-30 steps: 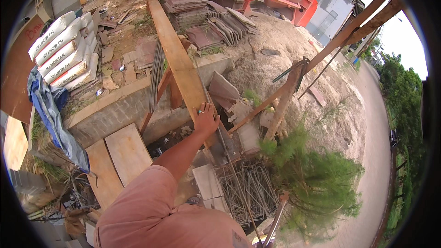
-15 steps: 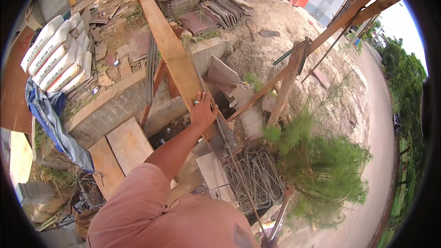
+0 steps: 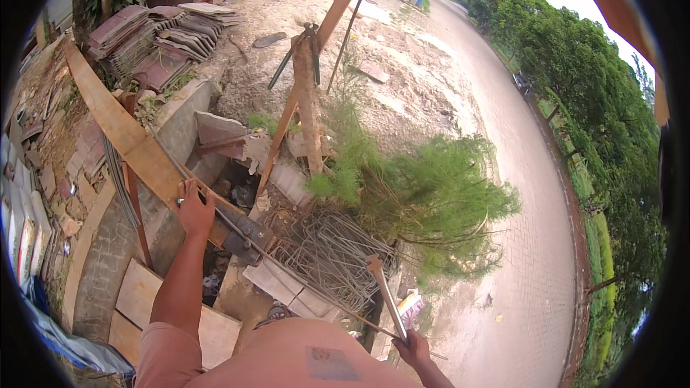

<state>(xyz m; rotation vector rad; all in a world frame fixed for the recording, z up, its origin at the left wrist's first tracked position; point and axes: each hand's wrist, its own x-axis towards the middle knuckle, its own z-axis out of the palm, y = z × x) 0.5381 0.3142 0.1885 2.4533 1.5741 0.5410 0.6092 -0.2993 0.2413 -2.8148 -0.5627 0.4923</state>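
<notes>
I should steady the rod [image 3: 228,223] along the plank [image 3: 122,122]'s edge, left grip [image 3: 194,213] spread, right grip [image 3: 412,350] closed around the tool [image 3: 389,297].

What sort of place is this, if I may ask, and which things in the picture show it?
It is probably a small outdoor building site beside a paved road. The heap of bent metal rods, the stacked reddish tiles and the large pale mound suggest this.
</notes>
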